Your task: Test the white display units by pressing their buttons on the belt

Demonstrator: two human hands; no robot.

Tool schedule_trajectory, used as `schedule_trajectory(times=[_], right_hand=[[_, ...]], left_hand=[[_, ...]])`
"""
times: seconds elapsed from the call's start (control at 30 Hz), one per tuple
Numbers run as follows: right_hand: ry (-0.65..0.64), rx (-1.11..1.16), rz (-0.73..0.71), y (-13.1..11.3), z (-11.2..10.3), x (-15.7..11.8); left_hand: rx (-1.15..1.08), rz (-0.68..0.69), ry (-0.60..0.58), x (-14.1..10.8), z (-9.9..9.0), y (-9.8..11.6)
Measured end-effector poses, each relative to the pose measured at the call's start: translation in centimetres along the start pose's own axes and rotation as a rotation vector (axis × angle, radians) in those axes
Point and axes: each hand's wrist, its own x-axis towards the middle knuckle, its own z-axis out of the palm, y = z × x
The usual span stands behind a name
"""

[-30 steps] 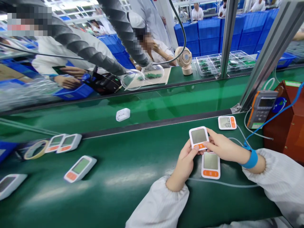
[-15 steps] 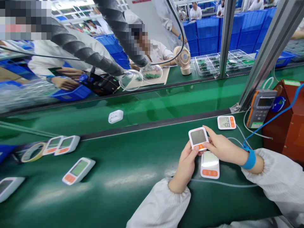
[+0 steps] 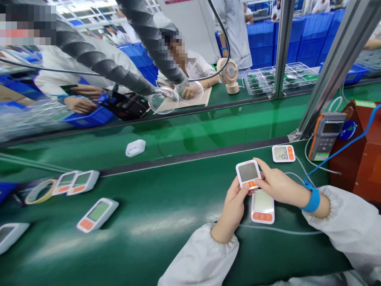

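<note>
Both my hands hold one white monitor with a grey screen and orange button (image 3: 248, 173) above the green bench. My left hand (image 3: 233, 207) grips its lower left edge. My right hand (image 3: 275, 182) grips its right side, thumb on the orange button; a blue wrist strap (image 3: 312, 200) circles that wrist. Directly below lies a second white monitor (image 3: 262, 206), flat on the bench. A third monitor showing digits (image 3: 283, 153) lies further back right.
Several more white monitors (image 3: 97, 214) and a tape roll (image 3: 40, 190) lie at the left. A small white unit (image 3: 135, 147) rides the green conveyor (image 3: 208, 127). An orange meter (image 3: 326, 135) and brown box (image 3: 363, 159) stand right. People work across the line.
The small white unit on the conveyor has travelled left. My hands and the held monitor have stayed almost still.
</note>
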Motion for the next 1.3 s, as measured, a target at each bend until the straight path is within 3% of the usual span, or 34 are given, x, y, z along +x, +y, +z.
schedule_trajectory(times=[1.3], right_hand=[[0.003, -0.038, -0.018, 0.31, 0.19, 0.07]], left_hand=[[0.013, 0.016, 0.009, 0.09, -0.02, 0.00]])
